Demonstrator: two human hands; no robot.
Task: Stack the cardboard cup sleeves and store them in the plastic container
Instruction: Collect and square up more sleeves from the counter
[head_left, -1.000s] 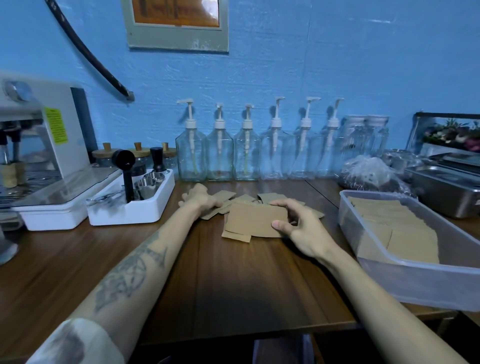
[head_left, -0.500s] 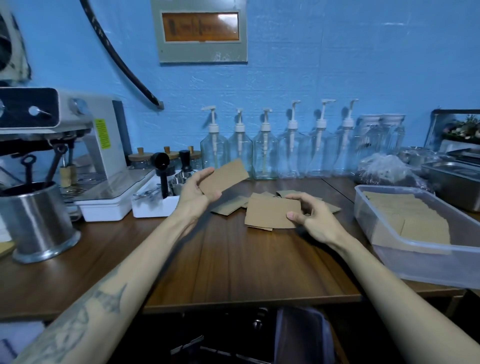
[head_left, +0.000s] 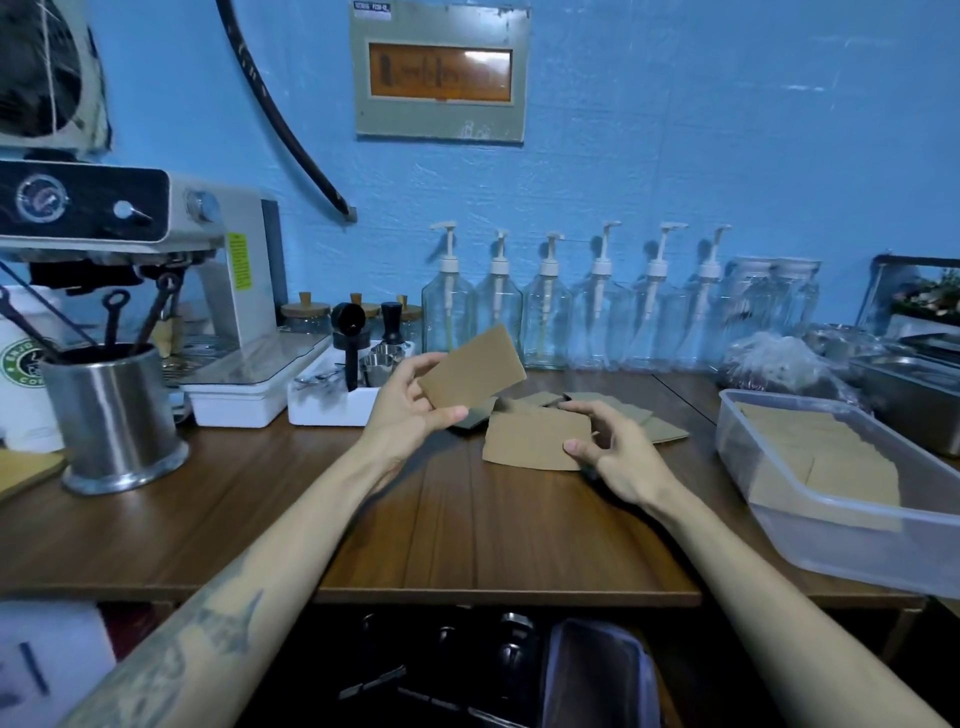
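- Nearest to me: right hand (head_left: 618, 457) on the small stack of sleeves (head_left: 535, 441) lying flat on the wooden counter (head_left: 467, 525). Thumb against the stack's near right corner, fingers curled over its far edge; I read this as a pinch that steadies the pile.
- Left hand (head_left: 410, 410) raised above the counter, just left of the stack. It pinches a single sleeve (head_left: 470, 376) at its lower left corner, thumb in front, fingers behind. The sleeve is clear of the table, tilted, its right end higher.
- Step in hand, my judgement: stacking. One sleeve picked, not yet laid on the pile.
- Next move calls for: bring the held sleeve over the stack, turn it flat, line its edges up with the pile under the right hand, release.
- Sleeve appearance: plain brown cardboard, flattened, slightly curved long edges, no print visible.
- Just behind the stack: loose sleeves (head_left: 623, 415) scattered and overlapping, still to be gathered.
- Right, well apart from the hands: clear plastic container (head_left: 841, 540), already holding sleeves (head_left: 821, 452) laid in rows. Room left, as far as I can tell.
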